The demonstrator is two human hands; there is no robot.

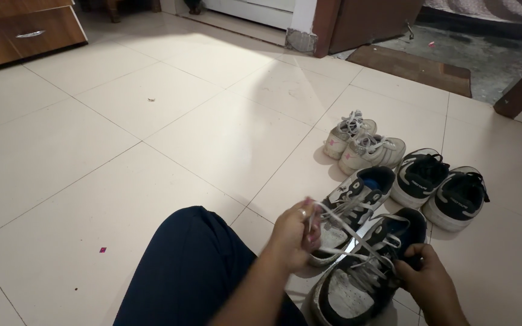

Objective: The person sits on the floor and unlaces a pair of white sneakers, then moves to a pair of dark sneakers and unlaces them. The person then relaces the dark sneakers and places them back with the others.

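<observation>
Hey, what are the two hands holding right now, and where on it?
The left hand pinches the free end of a white lace. The right hand grips the nearest black-and-white shoe at its collar.

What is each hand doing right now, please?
Left hand: closed, pulling a white shoelace taut.
Right hand: closed, gripping the black and white sneaker near its collar; whether it also holds a lace cannot be told.
</observation>
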